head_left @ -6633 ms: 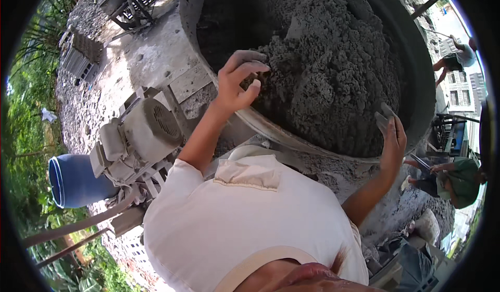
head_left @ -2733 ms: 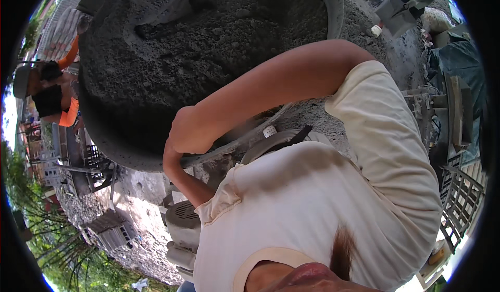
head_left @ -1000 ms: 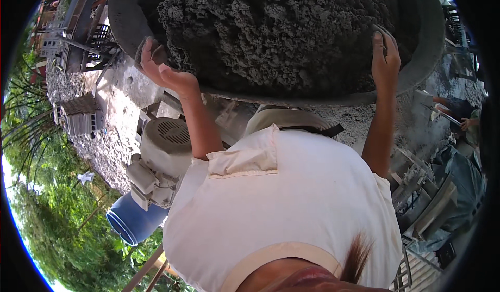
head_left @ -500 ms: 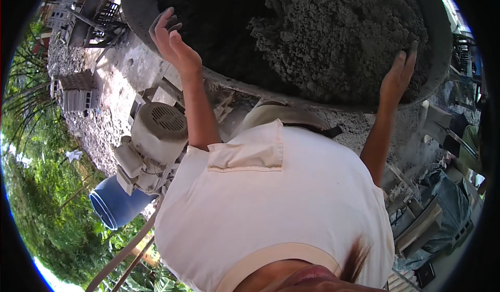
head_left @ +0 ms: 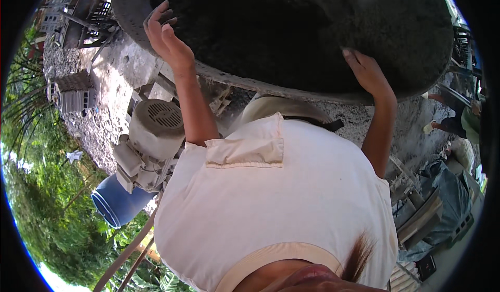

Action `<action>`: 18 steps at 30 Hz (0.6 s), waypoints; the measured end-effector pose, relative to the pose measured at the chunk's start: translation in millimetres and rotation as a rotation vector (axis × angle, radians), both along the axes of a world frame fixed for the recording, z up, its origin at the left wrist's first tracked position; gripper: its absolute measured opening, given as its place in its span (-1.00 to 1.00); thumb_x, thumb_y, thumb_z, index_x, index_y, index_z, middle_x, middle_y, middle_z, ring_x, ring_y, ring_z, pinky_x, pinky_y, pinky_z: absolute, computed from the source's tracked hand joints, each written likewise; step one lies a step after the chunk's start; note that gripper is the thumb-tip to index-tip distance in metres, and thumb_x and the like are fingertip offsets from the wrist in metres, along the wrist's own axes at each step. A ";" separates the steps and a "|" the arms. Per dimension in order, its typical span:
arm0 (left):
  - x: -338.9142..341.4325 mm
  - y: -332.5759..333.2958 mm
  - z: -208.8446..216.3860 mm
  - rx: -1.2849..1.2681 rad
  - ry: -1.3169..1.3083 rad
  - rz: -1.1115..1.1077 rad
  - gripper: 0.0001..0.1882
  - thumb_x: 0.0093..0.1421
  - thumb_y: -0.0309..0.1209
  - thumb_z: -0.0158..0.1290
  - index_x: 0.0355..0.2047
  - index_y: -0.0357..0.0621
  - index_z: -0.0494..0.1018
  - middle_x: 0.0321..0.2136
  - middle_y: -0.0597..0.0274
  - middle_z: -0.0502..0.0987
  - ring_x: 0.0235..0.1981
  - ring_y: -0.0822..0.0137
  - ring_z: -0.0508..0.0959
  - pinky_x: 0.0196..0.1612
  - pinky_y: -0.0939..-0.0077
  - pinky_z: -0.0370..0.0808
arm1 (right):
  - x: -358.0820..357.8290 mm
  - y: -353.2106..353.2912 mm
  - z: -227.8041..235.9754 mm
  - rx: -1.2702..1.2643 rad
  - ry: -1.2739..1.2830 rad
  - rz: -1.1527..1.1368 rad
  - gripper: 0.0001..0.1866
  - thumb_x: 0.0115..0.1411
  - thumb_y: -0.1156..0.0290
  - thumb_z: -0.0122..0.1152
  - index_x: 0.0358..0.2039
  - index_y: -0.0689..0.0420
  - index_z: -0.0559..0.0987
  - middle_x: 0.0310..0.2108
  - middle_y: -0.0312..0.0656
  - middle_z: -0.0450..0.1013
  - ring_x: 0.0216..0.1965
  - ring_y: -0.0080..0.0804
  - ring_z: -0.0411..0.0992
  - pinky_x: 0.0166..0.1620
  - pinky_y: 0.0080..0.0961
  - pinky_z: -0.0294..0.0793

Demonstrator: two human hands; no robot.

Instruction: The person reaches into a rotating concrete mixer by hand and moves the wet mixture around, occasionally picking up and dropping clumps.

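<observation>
A wide round metal pan [head_left: 245, 83] fills the top of the view, its near rim curving in front of my chest. Inside lies a dark grey mass [head_left: 354, 16], blurred and in shadow, so its texture is hard to make out. At the pan's left rim, my left hand [head_left: 169, 44] is raised with fingers apart and slightly curled, holding nothing. My right hand [head_left: 371, 73] reaches over the near right rim, its fingers stretched into the pan and nothing seen in them. Whether either hand touches the pan is unclear.
A dusty motor [head_left: 156, 128] stands left of my body, with a blue barrel [head_left: 117, 201] below it. Stacked blocks [head_left: 75, 99] sit on the gravelly ground. To the right are a dark tarp [head_left: 448, 203] and a partly visible person [head_left: 453, 125].
My right hand has moved left and inward from the right side of the pan. The lumpy grey heap has left the pan's middle, which now looks dark. My left hand has barely shifted.
</observation>
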State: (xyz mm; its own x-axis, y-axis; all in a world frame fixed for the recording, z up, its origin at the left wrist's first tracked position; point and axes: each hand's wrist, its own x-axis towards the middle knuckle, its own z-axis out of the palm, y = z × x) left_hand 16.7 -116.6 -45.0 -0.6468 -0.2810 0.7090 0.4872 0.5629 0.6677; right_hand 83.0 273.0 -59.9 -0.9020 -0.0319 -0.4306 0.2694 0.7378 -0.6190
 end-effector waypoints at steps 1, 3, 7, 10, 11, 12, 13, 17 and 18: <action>-0.4 -1.0 -0.4 -0.002 -0.003 -0.012 -0.38 0.26 -0.02 -0.35 -0.10 -0.37 0.43 -0.15 0.08 0.42 -0.21 0.28 0.46 -0.15 0.41 0.44 | 1.0 -1.5 1.8 0.001 -0.002 -0.002 -0.46 0.30 -0.02 -0.08 0.05 0.17 0.47 -0.02 0.07 0.44 0.07 -0.01 0.37 0.12 -0.30 0.31; 0.1 -0.4 -1.0 -0.003 -0.006 -0.022 -0.38 0.26 -0.02 -0.34 -0.10 -0.37 0.43 -0.14 0.08 0.42 -0.21 0.28 0.46 -0.15 0.42 0.44 | 1.6 -2.4 5.8 0.165 -0.207 0.137 -0.44 0.27 -0.02 -0.04 0.05 0.19 0.47 -0.01 0.07 0.44 0.08 -0.03 0.37 0.11 -0.31 0.31; 1.8 -1.6 -0.6 -0.037 -0.074 0.010 -0.45 0.25 -0.08 -0.25 -0.09 -0.36 0.43 -0.15 0.09 0.43 -0.23 0.33 0.46 -0.16 0.45 0.43 | 1.3 6.5 1.4 0.198 -0.114 0.048 -0.44 0.26 -0.01 -0.02 0.04 0.21 0.46 0.00 0.08 0.43 0.08 -0.02 0.36 0.11 -0.30 0.32; 3.3 4.0 0.4 -0.028 -0.168 0.031 -0.57 0.24 -0.21 -0.17 -0.08 -0.29 0.44 -0.16 0.12 0.44 -0.25 0.39 0.45 -0.17 0.49 0.43 | 1.6 4.5 4.9 0.206 -0.076 0.015 -0.43 0.25 0.00 0.00 0.04 0.23 0.46 0.00 0.10 0.42 0.08 -0.02 0.36 0.11 -0.30 0.31; 4.0 7.2 1.2 -0.015 -0.242 0.042 -0.63 0.23 -0.29 -0.14 -0.07 -0.24 0.45 -0.16 0.15 0.44 -0.27 0.43 0.45 -0.18 0.52 0.43 | 2.4 6.8 2.2 0.198 -0.086 0.045 -0.43 0.25 0.00 0.00 0.04 0.24 0.46 0.00 0.11 0.42 0.08 -0.01 0.36 0.11 -0.30 0.31; 4.0 8.4 2.5 -0.014 -0.241 0.039 -0.63 0.23 -0.29 -0.14 -0.07 -0.24 0.45 -0.16 0.15 0.44 -0.27 0.43 0.45 -0.18 0.52 0.43 | 3.0 8.8 0.0 0.191 -0.097 0.074 -0.43 0.25 0.01 0.01 0.04 0.24 0.45 0.00 0.12 0.42 0.08 -0.01 0.37 0.11 -0.30 0.31; 3.5 9.0 4.1 -0.101 -0.413 0.033 -0.63 0.20 -0.31 -0.13 -0.06 -0.19 0.45 -0.16 0.12 0.44 -0.24 0.34 0.45 -0.17 0.49 0.42 | 2.3 8.9 -0.9 0.193 -0.097 0.071 -0.43 0.25 0.01 0.01 0.04 0.24 0.45 0.00 0.12 0.42 0.08 -0.01 0.37 0.11 -0.30 0.31; -2.8 -6.0 -29.2 -0.544 -0.772 -0.345 -0.58 0.17 -0.33 -0.13 0.04 -0.11 0.40 -0.04 0.01 0.42 -0.03 0.09 0.45 0.02 0.35 0.37 | 2.0 6.6 0.9 0.173 -0.103 0.066 -0.42 0.25 0.01 0.01 0.04 0.27 0.45 -0.01 0.12 0.42 0.08 0.00 0.36 0.11 -0.30 0.31; 0.1 -8.1 -31.5 -0.585 -1.002 -0.425 -0.54 0.17 -0.33 -0.14 0.10 -0.11 0.34 0.06 -0.04 0.37 0.10 0.01 0.36 0.14 0.27 0.29 | 1.8 6.4 1.2 0.166 -0.094 0.064 -0.42 0.25 0.01 0.01 0.04 0.27 0.45 0.00 0.12 0.42 0.07 0.00 0.37 0.11 -0.30 0.31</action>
State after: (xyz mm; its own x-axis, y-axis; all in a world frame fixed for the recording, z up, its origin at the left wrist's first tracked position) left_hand 16.8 -124.7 -76.5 -0.9394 0.2762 -0.2031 0.1228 0.8242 0.5528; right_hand 84.8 279.4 -58.7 -0.8561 -0.0092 -0.5167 0.2698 0.8448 -0.4621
